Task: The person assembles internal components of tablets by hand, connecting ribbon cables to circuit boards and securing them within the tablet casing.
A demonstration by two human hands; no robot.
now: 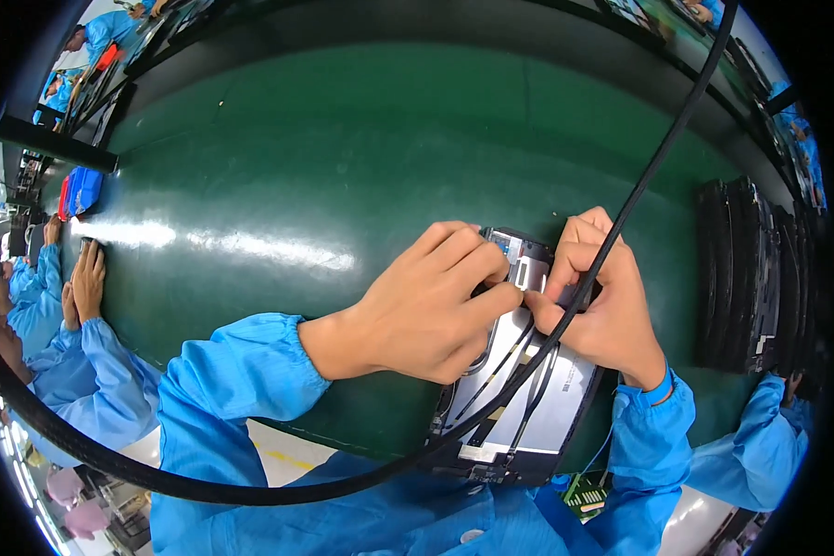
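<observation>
An opened, flat tablet-like device with a silver inner plate, dark edges and thin black cables lies in front of me, slightly tilted. Over its upper left side, my left hand is closed, thumb and index finger pinched together at the plate. My right hand works at the upper right side, fingers curled and thumb tip close to the left thumb. What either pinch holds is hidden by the fingers. Between the hands shows a small metal bracket-like part near the device's top end.
A thick black cable sweeps across the view, passing in front of my right hand. Dark flat panels stand stacked at the right of the green table. Blue and red bins and co-workers' hands are at the left.
</observation>
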